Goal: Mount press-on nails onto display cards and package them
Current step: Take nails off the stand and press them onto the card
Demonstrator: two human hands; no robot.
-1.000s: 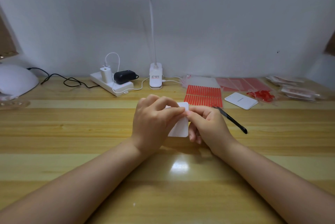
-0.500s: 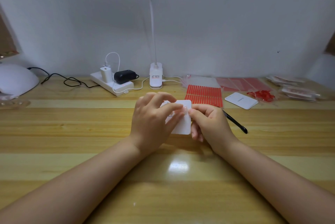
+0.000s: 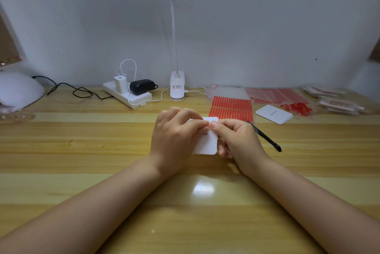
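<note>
The tabletop (image 3: 82, 151) is pale striped wood, with both forearms reaching in from its near edge and meeting around its middle. At the far left corner sits a white dome lamp (image 3: 18, 90); a power strip (image 3: 127, 94) and a clip lamp (image 3: 177, 86) stand along the far edge. Red strips (image 3: 231, 107) and a spare card (image 3: 274, 114) lie toward the far right. The left hand (image 3: 174, 136) curls over a white card (image 3: 207, 142), fingers pressing its top. The right hand (image 3: 238, 138) pinches the card's upper edge with thumb and forefinger, black tweezers (image 3: 267, 138) tucked in its grip
</note>
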